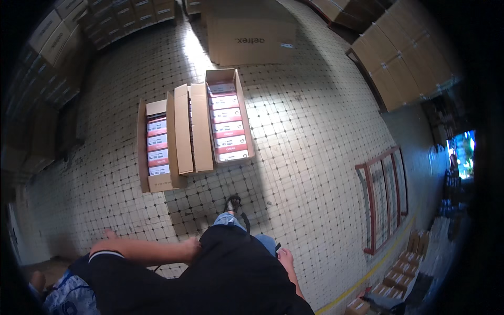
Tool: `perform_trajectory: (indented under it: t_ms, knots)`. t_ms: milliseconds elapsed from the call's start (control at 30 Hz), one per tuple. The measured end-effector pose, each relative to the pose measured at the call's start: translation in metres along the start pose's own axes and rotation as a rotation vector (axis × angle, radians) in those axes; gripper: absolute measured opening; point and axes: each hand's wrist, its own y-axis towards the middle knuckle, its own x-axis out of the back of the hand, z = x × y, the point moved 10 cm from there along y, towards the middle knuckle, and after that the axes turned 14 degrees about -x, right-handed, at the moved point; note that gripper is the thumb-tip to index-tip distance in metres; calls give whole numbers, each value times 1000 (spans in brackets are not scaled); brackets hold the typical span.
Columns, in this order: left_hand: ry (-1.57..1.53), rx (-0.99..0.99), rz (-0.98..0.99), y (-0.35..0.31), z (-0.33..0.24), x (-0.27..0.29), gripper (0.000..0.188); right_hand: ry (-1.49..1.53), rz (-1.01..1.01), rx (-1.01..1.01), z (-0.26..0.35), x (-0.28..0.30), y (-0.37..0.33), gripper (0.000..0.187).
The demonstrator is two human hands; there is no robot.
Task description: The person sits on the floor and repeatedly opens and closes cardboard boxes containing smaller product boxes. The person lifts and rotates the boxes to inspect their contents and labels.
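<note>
On the floor (310, 147), the middle carton (201, 134) lies at twelve o'clock from the left hand (190, 249), the nearer one, and at eleven from the right hand (285, 256). Its long axis runs roughly twelve to six. The right hand grips a small dark piece (279, 246); I cannot tell whether the left is empty.

Left of centre, three long cartons stand on the tiled floor (310, 173). The left carton (160, 183) and right carton (244, 118) show rows of red-and-white boxes (228, 128); the flaps of the middle carton (184, 131) leave a narrow gap. At bottom centre, the left hand (191, 248) is against the dark shirt (231, 273); the right hand (285, 256) holds a small dark object (279, 247). A reddish frame (371, 210) lies at right.
</note>
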Motion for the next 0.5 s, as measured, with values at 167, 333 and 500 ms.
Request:
perform_trajectory:
  t_ms: [167, 333, 500]
  knots:
    - [49, -69, -361, -9, -23, 84, 30, -321, -150, 16, 62, 53, 2, 45]
    - [-304, 202, -1052, -58, 2, 184, 34, -495, -48, 213, 126, 107, -11, 41]
    - [-515, 522, -1047, -7, 11, 200, 38, -764, 203, 220, 163, 166, -8, 43]
